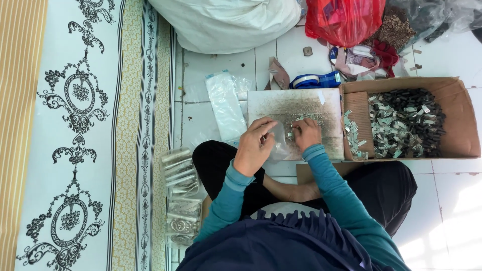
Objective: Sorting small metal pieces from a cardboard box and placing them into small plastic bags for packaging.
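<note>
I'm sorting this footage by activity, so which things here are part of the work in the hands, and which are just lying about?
In use:
left hand and right hand, both on a small clear bag
work board
cardboard box of small metal parts
filled bags
empty bags

Lying about:
white sack
red bag
tape roll
mat

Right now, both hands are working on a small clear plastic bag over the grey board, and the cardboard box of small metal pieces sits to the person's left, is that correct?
Not quite: the cardboard box of small metal pieces sits to the person's right, as the head view shows. The left hand and right hand do hold the small clear plastic bag over the grey board.
</note>
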